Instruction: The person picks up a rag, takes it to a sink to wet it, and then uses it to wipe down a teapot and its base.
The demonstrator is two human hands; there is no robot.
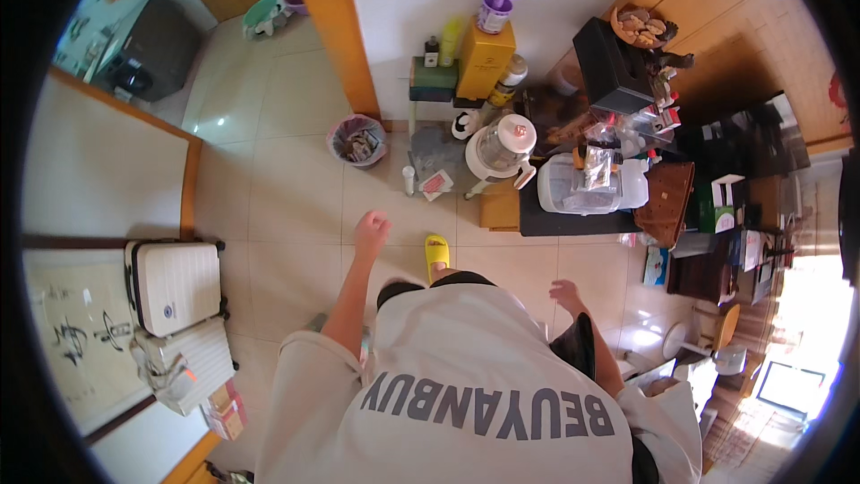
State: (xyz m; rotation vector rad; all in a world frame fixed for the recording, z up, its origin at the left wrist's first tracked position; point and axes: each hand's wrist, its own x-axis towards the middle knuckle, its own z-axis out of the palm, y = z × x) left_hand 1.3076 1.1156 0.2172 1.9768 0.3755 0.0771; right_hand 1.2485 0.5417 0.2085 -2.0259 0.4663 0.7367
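Observation:
My left hand [371,234] hangs over the tiled floor with its fingers curled in, and I see nothing in it. A waste bin [358,141] with a pink liner stands ahead of it. My right hand [566,294] is held out at my other side, fingers loosely apart and holding nothing visible. Dark glossy material [576,348] shows beside that forearm; what it is I cannot tell. One yellow slide sandal [436,257] is on my foot between the hands. Ahead, a white electric kettle [502,148] with a glass body stands on a glass-topped side table [430,148].
A black cabinet top [584,225] at the right bears a clear plastic container [561,181], a brown woven basket [665,205] and a black box [608,67]. Two pale suitcases [176,286] stand along the left wall. A wooden door frame [329,20] borders the passage to a washing machine [144,54].

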